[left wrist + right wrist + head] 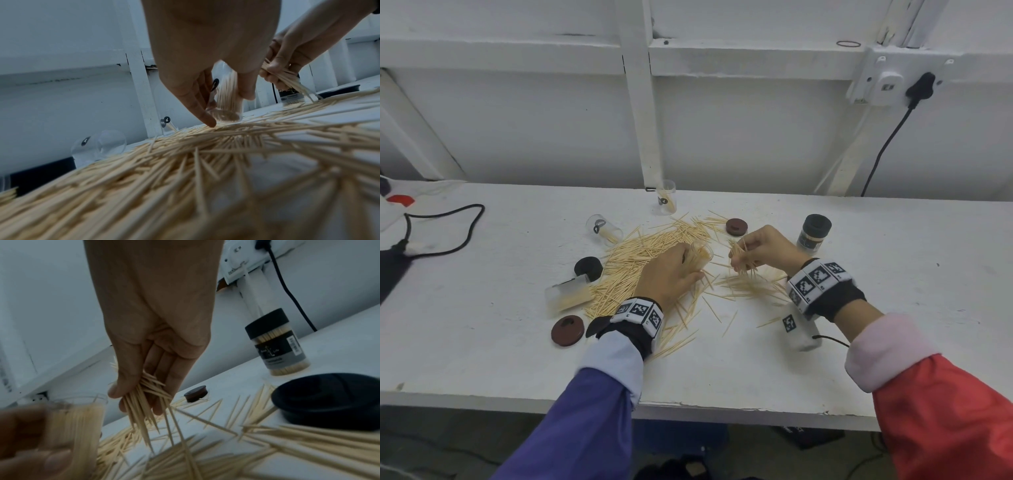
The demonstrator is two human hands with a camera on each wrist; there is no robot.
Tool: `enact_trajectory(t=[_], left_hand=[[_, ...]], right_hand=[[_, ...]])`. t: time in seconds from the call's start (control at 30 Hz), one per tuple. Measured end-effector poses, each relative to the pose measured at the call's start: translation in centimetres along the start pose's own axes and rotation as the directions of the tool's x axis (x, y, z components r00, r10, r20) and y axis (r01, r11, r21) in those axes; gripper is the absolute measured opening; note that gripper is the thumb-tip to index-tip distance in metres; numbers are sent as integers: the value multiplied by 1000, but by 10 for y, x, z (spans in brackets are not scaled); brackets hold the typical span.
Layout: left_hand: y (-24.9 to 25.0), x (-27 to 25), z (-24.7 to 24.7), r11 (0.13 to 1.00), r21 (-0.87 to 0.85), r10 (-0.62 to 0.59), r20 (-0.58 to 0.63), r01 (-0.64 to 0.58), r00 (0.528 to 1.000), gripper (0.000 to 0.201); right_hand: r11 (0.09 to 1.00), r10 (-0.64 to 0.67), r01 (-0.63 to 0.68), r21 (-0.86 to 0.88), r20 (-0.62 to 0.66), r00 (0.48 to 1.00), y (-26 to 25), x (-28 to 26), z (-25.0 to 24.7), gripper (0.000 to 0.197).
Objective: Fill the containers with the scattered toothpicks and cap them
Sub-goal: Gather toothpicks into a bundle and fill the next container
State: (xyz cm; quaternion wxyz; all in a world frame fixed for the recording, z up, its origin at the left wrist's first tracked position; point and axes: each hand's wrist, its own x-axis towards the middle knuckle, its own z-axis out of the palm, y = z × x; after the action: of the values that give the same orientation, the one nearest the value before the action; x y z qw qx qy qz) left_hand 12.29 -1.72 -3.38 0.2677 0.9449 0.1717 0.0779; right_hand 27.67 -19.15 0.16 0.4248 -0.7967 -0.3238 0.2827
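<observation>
The left hand (669, 274) grips a clear jar (700, 255), part-filled, standing upright on the toothpicks (640, 260). The right hand (763, 250) pinches a bundle (144, 404) just beside it. Toothpicks litter the white worktop (893, 308) among open jars, brown lids (567, 330) and a capped jar (813, 233). Behind stands a white wall (722, 137) with a socket (887, 87) and black cable (883, 147).

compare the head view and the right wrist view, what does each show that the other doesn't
Head only: two brown lids, an upright clear tube, both sleeves.

Right wrist only: the capped container's label, the wall socket close up.

Both: the right hand gripping a toothpick bundle, the left hand holding a part-filled container, scattered toothpicks.
</observation>
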Motion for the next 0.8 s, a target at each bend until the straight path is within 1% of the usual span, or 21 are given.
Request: enact_trajectory(t=[0.1, 0.2, 0.3, 0.43, 0.5, 0.57, 0.67, 0.8], left_hand=[[-1, 1, 1, 1000, 12, 5, 7, -5, 1000, 43], [-2, 2, 3, 1000, 19, 22, -4, -22, 1000, 40], [-5, 3, 5, 999, 21, 25, -4, -24, 1000, 39], [-6, 4, 6, 999, 23, 28, 10, -28, 1000, 40], [-6, 4, 6, 999, 29, 37, 6, -37, 999, 42], [-5, 4, 5, 999, 25, 43, 2, -43, 999, 43], [-3, 4, 5, 999, 20, 45, -2, -45, 999, 44], [-3, 4, 4, 999, 19, 36, -9, -36, 999, 46]], right_hand=[[990, 16, -12, 137, -30, 999, -6, 1, 3, 15], [950, 12, 10, 313, -69, 998, -17, 2, 4, 20], [890, 10, 64, 451, -159, 987, -28, 5, 6, 23], [788, 41, 122, 603, -250, 967, -41, 10, 16, 20], [744, 61, 139, 654, -274, 960, -43, 12, 24, 20], [720, 76, 146, 678, -287, 955, -43, 14, 33, 18], [720, 87, 146, 678, -297, 951, -44, 15, 44, 14], [727, 94, 152, 669, -316, 944, -44, 16, 58, 12]])
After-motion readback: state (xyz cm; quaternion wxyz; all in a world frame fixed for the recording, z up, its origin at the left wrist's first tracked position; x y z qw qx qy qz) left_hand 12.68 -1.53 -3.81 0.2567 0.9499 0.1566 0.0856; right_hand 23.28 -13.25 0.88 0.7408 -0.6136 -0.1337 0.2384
